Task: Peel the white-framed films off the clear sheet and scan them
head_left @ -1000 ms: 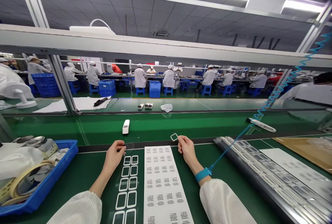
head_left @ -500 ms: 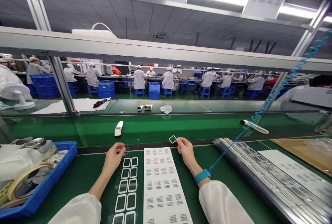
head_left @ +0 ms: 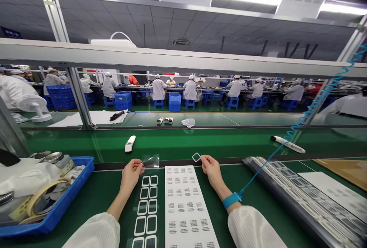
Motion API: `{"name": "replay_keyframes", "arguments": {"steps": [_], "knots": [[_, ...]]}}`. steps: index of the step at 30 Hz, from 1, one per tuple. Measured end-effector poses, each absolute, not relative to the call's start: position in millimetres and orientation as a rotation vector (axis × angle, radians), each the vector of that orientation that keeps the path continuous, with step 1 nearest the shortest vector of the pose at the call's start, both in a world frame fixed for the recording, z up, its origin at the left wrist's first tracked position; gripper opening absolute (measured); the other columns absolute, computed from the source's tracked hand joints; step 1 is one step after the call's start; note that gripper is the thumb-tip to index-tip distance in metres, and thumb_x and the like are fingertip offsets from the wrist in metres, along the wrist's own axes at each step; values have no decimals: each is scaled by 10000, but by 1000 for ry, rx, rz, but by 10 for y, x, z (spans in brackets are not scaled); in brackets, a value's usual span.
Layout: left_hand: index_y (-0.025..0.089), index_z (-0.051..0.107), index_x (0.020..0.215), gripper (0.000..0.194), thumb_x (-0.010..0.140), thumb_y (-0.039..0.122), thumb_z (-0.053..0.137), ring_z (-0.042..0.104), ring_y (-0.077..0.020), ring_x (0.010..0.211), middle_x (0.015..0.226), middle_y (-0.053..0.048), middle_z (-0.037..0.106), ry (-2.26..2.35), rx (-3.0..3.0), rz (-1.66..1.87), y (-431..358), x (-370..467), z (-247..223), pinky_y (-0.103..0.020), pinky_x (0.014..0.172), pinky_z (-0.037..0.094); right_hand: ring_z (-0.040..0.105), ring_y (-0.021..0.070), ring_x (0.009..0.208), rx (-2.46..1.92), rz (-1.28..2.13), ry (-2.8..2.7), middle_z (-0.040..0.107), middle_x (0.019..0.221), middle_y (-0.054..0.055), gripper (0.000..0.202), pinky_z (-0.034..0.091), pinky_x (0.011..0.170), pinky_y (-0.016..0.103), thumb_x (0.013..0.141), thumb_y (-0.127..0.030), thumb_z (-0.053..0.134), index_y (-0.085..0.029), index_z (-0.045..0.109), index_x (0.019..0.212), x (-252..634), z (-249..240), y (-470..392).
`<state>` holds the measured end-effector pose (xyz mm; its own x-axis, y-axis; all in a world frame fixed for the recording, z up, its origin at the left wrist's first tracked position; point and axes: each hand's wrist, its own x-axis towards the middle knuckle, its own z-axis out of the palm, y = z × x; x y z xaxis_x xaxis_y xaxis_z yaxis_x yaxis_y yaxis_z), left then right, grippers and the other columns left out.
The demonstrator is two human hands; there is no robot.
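My right hand [head_left: 211,168] pinches a small white-bordered clear window [head_left: 196,157] by one corner, in the air above the far edge of the bench. Between the closed fingertips of my left hand [head_left: 132,175] is a clear plastic film [head_left: 151,161], its free end pointing right. Below, two columns of white-bordered clear windows [head_left: 147,207] lie on the green bench. Right of them is a white sheet [head_left: 183,202] printed with rows of small dark text labels. A blue wrist strap [head_left: 231,201] with a coiled cord is on my right wrist.
A blue tray [head_left: 86,171] with tape rolls and cans stands left. On the right lies a long tray of framed windows [head_left: 304,190]. White handheld devices [head_left: 130,144] rest on the green belt [head_left: 200,142] ahead. The blue coiled cord [head_left: 309,110] crosses the right side. Co-workers sit far back.
My left hand has turned the clear film so its face shows; before, it was barely visible. The white device on the belt has shifted slightly left. The camera view has swung a little left.
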<state>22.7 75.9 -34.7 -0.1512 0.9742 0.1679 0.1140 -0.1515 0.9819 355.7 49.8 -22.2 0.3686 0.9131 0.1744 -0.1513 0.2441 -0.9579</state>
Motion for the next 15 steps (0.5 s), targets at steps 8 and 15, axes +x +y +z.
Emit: {"name": "replay_keyframes", "arguments": {"steps": [8,15], "knots": [[163,561,824,330,648,419,671,683,-211,738,746,-38,645,1325,1289,1385,772,214,-368,-357,745,583,258,56,359,-1081,867,-905,366,424,-90,399,139,352,190,622,-495,766,-155,588,730,3563,-244,518],[159,566,805,340,623,421,681,680,-216,729,710,-32,639,1323,1266,1400,773,233,-358,-361,733,583,275,58,371,-1089,865,-925,380,432,-82,408,156,362,191,637,-503,761,-147,591,739,3579,-261,511]]}}
